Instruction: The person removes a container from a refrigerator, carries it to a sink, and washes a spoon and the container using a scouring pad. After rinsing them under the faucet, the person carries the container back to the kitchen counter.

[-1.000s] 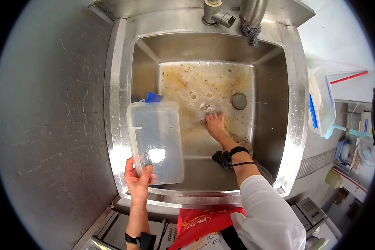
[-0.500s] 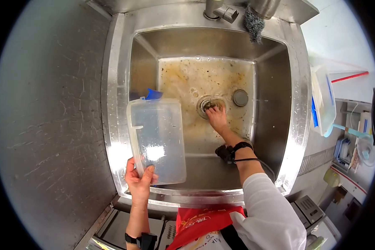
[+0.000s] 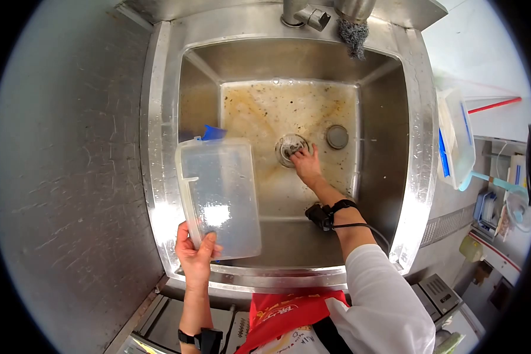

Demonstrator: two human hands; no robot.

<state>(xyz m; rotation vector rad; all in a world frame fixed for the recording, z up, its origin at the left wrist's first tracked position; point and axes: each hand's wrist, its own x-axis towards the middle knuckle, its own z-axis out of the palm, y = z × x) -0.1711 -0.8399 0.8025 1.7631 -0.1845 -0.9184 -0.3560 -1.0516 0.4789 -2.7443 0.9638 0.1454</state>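
Note:
My left hand [image 3: 196, 251] grips the near left edge of a translucent plastic container [image 3: 221, 183], thumb on its face and fingers behind. The container is held over the left part of the steel sink, with a blue clip [image 3: 213, 132] sticking out at its far end. Down in the sink, my right hand [image 3: 307, 167] reaches to the round drain [image 3: 291, 144], where dark bits of debris lie. Its fingers are bunched and bent at the drain's near edge, with one outer finger raised apart; whatever is between the tips is hidden. Beside the drain rests a round grey plug [image 3: 337, 137].
Food specks and brownish water cover the sink floor [image 3: 253, 109]. At the back stand a faucet [image 3: 305, 16] and a grey steel-wool scourer [image 3: 353, 38]. A metal wall [image 3: 76, 177] rises on the left. Another clear container with a blue clip [image 3: 459, 138] is on the right.
The dark clump at the drain looks more spread out, and the right hand's outer finger has lifted away from the others. The left hand still holds the container. The view has shifted slightly.

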